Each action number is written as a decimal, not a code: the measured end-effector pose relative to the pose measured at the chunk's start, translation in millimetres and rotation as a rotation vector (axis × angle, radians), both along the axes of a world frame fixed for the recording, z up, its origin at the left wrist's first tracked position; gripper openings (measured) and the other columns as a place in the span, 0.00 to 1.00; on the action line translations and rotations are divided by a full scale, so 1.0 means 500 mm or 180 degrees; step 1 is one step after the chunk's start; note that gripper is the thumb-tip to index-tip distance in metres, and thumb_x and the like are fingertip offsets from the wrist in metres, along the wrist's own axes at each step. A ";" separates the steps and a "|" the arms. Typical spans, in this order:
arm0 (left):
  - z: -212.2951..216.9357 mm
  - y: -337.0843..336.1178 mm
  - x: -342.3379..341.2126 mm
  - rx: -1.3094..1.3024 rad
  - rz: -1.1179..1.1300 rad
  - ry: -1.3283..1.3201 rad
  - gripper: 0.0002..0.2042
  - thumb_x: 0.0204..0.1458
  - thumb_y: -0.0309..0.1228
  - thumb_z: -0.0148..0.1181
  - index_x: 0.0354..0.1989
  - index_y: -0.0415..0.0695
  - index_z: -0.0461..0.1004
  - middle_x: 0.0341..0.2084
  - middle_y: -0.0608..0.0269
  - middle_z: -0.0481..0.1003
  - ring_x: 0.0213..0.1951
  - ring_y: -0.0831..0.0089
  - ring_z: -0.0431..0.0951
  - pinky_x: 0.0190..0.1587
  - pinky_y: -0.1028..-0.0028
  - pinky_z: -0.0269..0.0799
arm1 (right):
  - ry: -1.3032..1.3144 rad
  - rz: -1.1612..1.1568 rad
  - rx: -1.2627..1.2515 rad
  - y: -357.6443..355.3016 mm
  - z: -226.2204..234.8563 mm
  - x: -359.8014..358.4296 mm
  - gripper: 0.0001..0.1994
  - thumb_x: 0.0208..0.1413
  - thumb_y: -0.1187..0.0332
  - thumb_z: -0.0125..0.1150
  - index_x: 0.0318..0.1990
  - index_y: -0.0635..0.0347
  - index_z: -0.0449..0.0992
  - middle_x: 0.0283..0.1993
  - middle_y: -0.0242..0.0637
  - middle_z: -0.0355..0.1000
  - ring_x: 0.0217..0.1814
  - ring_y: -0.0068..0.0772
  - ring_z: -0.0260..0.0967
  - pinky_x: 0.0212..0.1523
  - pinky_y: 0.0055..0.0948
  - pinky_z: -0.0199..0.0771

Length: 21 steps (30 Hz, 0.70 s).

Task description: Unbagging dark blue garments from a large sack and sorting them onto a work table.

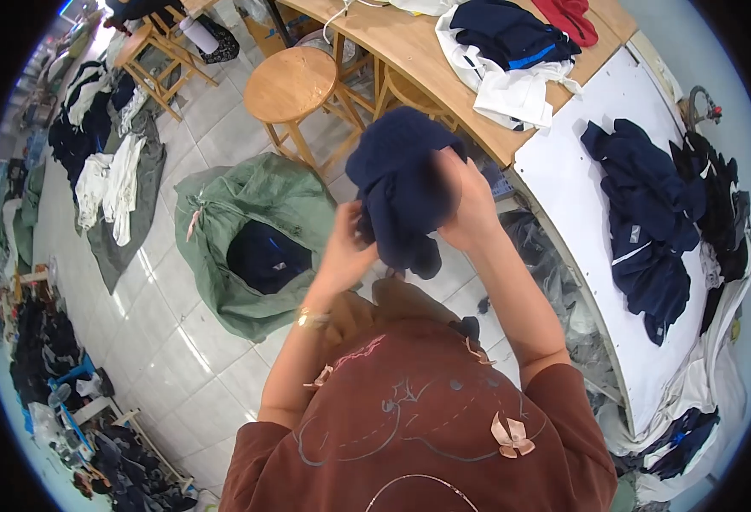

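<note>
A bunched navy garment (401, 183) hangs in the air in front of me, held between both hands. My left hand (345, 247) grips its lower left side, the fingers partly hidden behind the cloth. Around its right edge my right hand (469, 198) is closed, with a dark blur over part of the fingers. Below and to the left, a green sack (213, 282) stands open on the tiled floor, and dark navy clothing (269, 258) shows inside its mouth.
A round wooden stool (292, 85) stands beyond the sack. On the right, navy clothes (644, 205) lie on a white table (576, 196). White and navy garments (512, 51) cover part of a wooden table (392, 38). More clothes (107, 188) lie on a grey sheet at far left.
</note>
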<state>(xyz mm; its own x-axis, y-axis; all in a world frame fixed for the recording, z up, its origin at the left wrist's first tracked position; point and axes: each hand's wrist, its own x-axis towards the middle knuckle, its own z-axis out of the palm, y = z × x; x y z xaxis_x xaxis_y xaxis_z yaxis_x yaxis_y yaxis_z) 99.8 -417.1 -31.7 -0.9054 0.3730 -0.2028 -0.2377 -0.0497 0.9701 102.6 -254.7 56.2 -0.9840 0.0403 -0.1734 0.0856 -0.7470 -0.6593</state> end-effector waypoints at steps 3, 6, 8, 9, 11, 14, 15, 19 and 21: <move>-0.066 0.056 0.000 -0.0498 0.0026 0.1645 0.15 0.38 0.23 0.61 0.36 0.40 0.65 0.32 0.55 0.69 0.36 0.67 0.71 0.40 0.72 0.67 | -0.0016 -0.0301 -0.0118 0.013 0.029 0.008 0.17 0.57 0.63 0.45 0.51 0.63 0.63 0.48 0.37 0.66 0.46 0.29 0.68 0.42 0.28 0.73; -0.115 0.068 -0.052 -0.1357 0.0104 0.0774 0.15 0.38 0.20 0.58 0.36 0.41 0.65 0.31 0.56 0.70 0.33 0.69 0.72 0.36 0.72 0.68 | 0.0368 -0.0942 0.0411 0.071 0.092 0.017 0.20 0.53 0.72 0.43 0.55 0.63 0.59 0.51 0.40 0.65 0.50 0.31 0.64 0.51 0.29 0.66; -0.121 0.033 -0.106 -0.1364 0.0472 0.1282 0.16 0.37 0.19 0.60 0.36 0.43 0.66 0.29 0.59 0.71 0.31 0.69 0.72 0.34 0.71 0.68 | 0.1004 -0.1271 0.2237 0.150 0.135 0.025 0.22 0.45 0.79 0.42 0.51 0.65 0.66 0.49 0.39 0.67 0.50 0.27 0.64 0.53 0.23 0.60; -0.115 0.007 -0.137 -0.1514 0.0474 0.1354 0.16 0.37 0.18 0.61 0.36 0.43 0.66 0.28 0.62 0.69 0.30 0.73 0.71 0.33 0.74 0.68 | 0.1124 -0.1504 0.3728 0.205 0.140 0.041 0.21 0.42 0.82 0.42 0.47 0.65 0.69 0.47 0.37 0.68 0.48 0.25 0.64 0.52 0.20 0.59; -0.080 -0.048 -0.188 -0.1730 0.0381 0.1277 0.17 0.36 0.19 0.64 0.36 0.44 0.66 0.27 0.64 0.69 0.30 0.74 0.72 0.33 0.76 0.69 | 0.0925 -0.1795 0.4260 0.264 0.143 0.068 0.21 0.39 0.85 0.46 0.44 0.64 0.72 0.45 0.35 0.69 0.43 0.21 0.66 0.41 0.17 0.64; 0.010 -0.108 -0.231 -0.1597 0.0089 0.0983 0.18 0.35 0.22 0.66 0.37 0.44 0.67 0.27 0.65 0.69 0.30 0.76 0.72 0.33 0.77 0.69 | 0.0530 -0.2111 0.5024 0.330 0.140 0.102 0.21 0.37 0.85 0.50 0.43 0.58 0.73 0.43 0.33 0.68 0.39 0.21 0.66 0.33 0.16 0.64; 0.040 -0.111 -0.236 -0.1470 -0.0006 0.1025 0.16 0.37 0.22 0.65 0.36 0.44 0.68 0.26 0.67 0.70 0.27 0.79 0.72 0.31 0.79 0.68 | 0.0399 -0.2313 0.5576 0.343 0.139 0.107 0.21 0.37 0.84 0.52 0.42 0.55 0.74 0.42 0.32 0.68 0.38 0.20 0.66 0.30 0.15 0.63; 0.123 -0.124 -0.243 -0.1844 -0.0219 0.1522 0.12 0.40 0.21 0.62 0.33 0.41 0.68 0.24 0.66 0.70 0.27 0.80 0.72 0.27 0.80 0.69 | -0.0080 -0.2303 0.5744 0.357 0.138 0.126 0.22 0.35 0.83 0.57 0.41 0.51 0.75 0.40 0.31 0.66 0.33 0.21 0.65 0.27 0.16 0.62; 0.179 -0.113 -0.230 -0.1807 -0.0159 0.1069 0.11 0.41 0.21 0.60 0.33 0.40 0.68 0.25 0.66 0.70 0.27 0.80 0.71 0.25 0.80 0.70 | -0.0078 -0.2288 0.5615 0.362 0.127 0.131 0.22 0.35 0.84 0.57 0.41 0.52 0.75 0.40 0.31 0.67 0.33 0.20 0.65 0.27 0.16 0.62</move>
<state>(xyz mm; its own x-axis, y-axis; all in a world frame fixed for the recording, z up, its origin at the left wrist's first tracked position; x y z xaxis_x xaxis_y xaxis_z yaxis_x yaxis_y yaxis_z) -15.2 -473.8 57.6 -0.9381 0.3346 -0.0899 0.0936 0.4946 0.8641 168.1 -73.4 119.7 -0.7014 0.5038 0.5043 0.1290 0.7855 -0.6053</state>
